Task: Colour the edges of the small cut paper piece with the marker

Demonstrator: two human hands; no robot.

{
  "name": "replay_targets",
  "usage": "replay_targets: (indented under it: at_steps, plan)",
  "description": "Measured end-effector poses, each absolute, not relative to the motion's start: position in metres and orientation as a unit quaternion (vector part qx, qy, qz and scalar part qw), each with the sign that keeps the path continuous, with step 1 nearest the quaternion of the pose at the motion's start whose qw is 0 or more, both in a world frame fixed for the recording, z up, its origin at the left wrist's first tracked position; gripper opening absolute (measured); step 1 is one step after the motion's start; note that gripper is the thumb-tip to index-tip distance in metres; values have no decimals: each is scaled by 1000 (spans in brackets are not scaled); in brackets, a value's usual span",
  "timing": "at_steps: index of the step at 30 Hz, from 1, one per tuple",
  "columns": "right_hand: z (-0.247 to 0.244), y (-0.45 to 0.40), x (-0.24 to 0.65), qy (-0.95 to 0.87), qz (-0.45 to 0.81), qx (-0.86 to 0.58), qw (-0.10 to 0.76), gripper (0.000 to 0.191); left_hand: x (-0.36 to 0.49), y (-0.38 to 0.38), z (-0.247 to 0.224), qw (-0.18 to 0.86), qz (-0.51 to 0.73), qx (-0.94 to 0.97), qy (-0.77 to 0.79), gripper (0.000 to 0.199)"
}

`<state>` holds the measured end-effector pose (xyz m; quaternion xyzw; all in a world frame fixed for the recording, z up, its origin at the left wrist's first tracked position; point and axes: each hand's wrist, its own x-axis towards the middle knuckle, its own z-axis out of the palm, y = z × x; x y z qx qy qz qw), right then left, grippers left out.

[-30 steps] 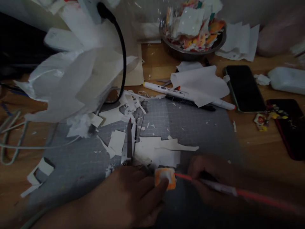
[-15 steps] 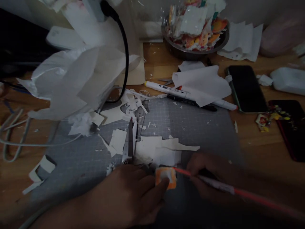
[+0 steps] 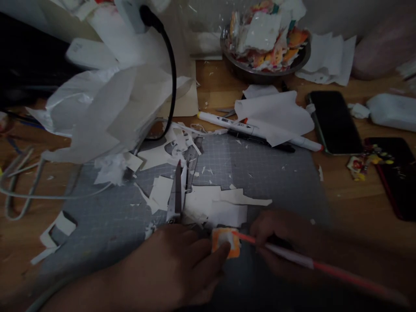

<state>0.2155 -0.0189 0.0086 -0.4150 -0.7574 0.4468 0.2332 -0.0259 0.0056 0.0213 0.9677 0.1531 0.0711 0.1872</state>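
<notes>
A small square piece with an orange border and a pale middle lies on the grey cutting mat. My left hand is curled over its left side, a fingertip pressing it down. My right hand grips a slim red-and-white pen, long like a brush. Its tip meets the upper right part of the square's border. Scissors with dark blades lie just beyond my left hand, their handles hidden. White paper pieces are spread above the square.
A metal bowl heaped with colourful cut-outs stands at the back. A white marker, crumpled tissue and a phone lie right of centre. A plastic bag, a black cable and paper scraps are on the left.
My right hand has shifted slightly left, and the pen tip has moved a little down and left over the orange border. My left hand stays on the square.
</notes>
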Motion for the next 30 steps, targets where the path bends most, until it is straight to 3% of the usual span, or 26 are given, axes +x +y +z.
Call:
replay_targets:
  at_steps: [30]
  plan:
    - [1, -24, 219, -737, 464, -427, 243, 19, -25, 6, 23, 180, 56, 970, 151, 25]
